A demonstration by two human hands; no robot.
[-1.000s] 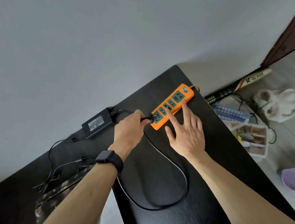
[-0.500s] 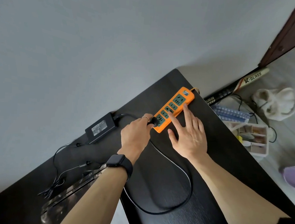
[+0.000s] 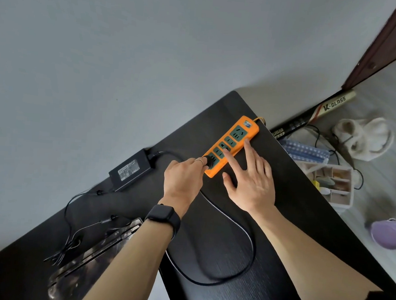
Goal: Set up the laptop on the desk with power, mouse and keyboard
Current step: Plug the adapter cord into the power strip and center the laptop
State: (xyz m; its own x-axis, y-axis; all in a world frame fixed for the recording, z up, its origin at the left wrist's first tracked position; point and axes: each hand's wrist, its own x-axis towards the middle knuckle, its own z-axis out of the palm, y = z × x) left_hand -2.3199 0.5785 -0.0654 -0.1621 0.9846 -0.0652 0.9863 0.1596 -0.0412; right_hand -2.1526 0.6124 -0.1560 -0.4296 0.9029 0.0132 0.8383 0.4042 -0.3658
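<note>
An orange power strip (image 3: pixel 239 139) with green sockets lies near the far corner of the black desk (image 3: pixel 294 204). My left hand (image 3: pixel 182 179) grips a black plug (image 3: pixel 209 163) that sits in the strip's nearest socket. My right hand (image 3: pixel 251 177) rests spread on the desk beside the strip, fingertips pressing its edge and top. The plug's black cable (image 3: pixel 241 224) loops toward me. A black power adapter (image 3: pixel 131 168) lies to the left by the wall. A dark patterned laptop (image 3: pixel 89 255) is partly hidden under my left forearm.
Thin black wires (image 3: pixel 71 241) lie tangled on the desk's left part. On the floor to the right are a compartment box (image 3: pixel 332 181), a purple cup (image 3: pixel 387 234), a cloth bag (image 3: pixel 364 137) and a long K-GLASS tube (image 3: pixel 318 109). The grey wall runs along the desk's back.
My left hand has pushed the plug forward from the strip's end into its nearest socket. My right hand has stayed pressed on the strip.
</note>
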